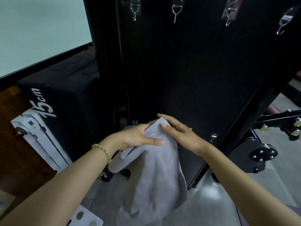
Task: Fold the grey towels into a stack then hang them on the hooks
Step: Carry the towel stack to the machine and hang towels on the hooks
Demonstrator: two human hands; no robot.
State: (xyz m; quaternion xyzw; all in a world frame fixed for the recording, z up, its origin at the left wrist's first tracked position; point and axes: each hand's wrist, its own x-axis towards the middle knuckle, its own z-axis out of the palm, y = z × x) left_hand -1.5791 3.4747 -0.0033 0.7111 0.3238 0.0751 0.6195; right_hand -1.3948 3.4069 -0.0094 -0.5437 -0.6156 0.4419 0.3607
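A grey towel (153, 180) hangs down in front of a tall black panel (195, 75). My left hand (138, 136), with a bead bracelet on its wrist, grips the towel's upper edge. My right hand (177, 131) holds the towel's top corner between thumb and fingers, close to the panel. A row of metal hooks (175, 11) runs along the panel's top, well above both hands. Two small hooks sit low on the panel: one (213, 137) to the right of my right hand, one (134, 122) just above my left hand.
A black box marked "15cm" (53, 101) stands left of the panel, with a white device (37, 137) beside it on the brown floor. A black stand with bolts and wheels (267, 144) is at the right. Grey floor (211, 207) lies below the towel.
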